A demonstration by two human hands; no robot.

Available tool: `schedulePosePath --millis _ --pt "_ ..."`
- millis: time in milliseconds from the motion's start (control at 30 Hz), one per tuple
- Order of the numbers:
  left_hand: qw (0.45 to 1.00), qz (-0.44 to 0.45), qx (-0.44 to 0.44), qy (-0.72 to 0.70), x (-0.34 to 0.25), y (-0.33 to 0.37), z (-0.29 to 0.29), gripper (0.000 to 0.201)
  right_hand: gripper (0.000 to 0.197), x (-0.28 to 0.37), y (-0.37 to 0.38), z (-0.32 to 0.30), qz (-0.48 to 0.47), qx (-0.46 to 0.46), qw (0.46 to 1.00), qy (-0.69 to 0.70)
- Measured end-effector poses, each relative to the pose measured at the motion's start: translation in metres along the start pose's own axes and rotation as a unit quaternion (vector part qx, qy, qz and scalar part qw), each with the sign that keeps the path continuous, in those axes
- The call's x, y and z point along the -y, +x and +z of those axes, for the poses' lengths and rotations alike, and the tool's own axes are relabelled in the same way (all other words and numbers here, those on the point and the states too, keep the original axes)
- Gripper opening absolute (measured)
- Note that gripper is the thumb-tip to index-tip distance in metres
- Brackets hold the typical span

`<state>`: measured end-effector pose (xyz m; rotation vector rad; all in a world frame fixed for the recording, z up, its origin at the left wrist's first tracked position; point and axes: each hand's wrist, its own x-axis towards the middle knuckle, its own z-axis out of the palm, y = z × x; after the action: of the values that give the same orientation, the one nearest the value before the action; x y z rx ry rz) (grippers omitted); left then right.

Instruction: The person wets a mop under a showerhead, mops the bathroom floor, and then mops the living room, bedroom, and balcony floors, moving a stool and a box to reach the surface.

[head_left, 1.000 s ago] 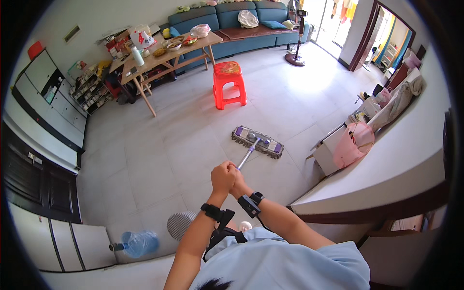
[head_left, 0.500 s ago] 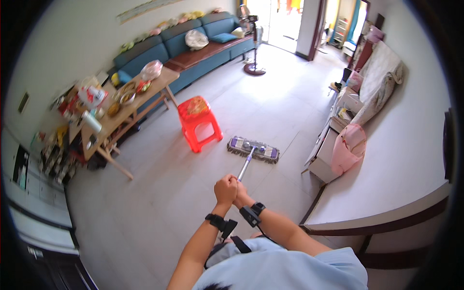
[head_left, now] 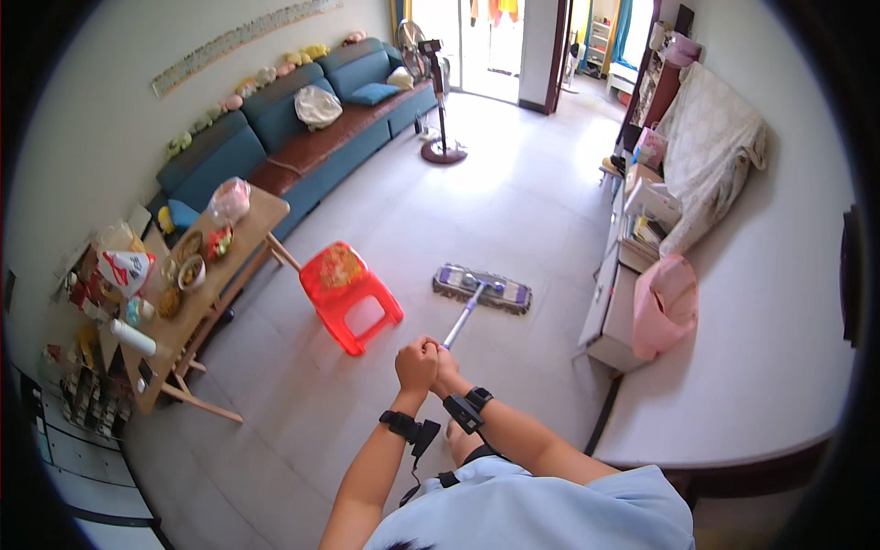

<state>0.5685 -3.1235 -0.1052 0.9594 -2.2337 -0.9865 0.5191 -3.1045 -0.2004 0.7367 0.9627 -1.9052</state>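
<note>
Fingers (head_left: pixel 429 347) together around mop handle (head_left: pixel 464 316)

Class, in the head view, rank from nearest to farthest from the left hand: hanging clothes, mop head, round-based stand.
1. Mop head: ahead, slightly right.
2. Round-based stand: farther ahead, near the sofa.
3. Hanging clothes: farthest, beyond the bright doorway.

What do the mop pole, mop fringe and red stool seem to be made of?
Mop pole: probably metal, judging by its smooth silvery shine.
Mop fringe: seemingly textile strands, matt, grey and shaggy; exact fibre unclear.
Red stool: likely moulded plastic, glossy, seemingly one piece.
</note>
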Motion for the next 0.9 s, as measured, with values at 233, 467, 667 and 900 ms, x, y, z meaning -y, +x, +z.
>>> schedulePosePath --millis 233,467,667,900 --pt "1.0 0.005 0.002 -0.007 -0.029 0.148 0.057 0.022 0.016 0.105 0.094 0.096 0.038 0.07 0.99 0.119" --pt "0.999 0.021 0.032 0.018 -0.057 0.24 0.122 0.023 0.016 0.189 0.168 0.122 -0.02 0.003 0.998 0.065" --pt "0.996 0.069 0.057 0.023 -0.068 0.334 0.201 0.023 0.019 0.26 0.264 0.14 -0.05 0.044 0.996 0.062" --pt "0.989 0.117 0.084 0.02 -0.101 0.47 0.307 0.022 0.019 0.401 0.357 0.187 -0.106 0.062 0.988 0.092"
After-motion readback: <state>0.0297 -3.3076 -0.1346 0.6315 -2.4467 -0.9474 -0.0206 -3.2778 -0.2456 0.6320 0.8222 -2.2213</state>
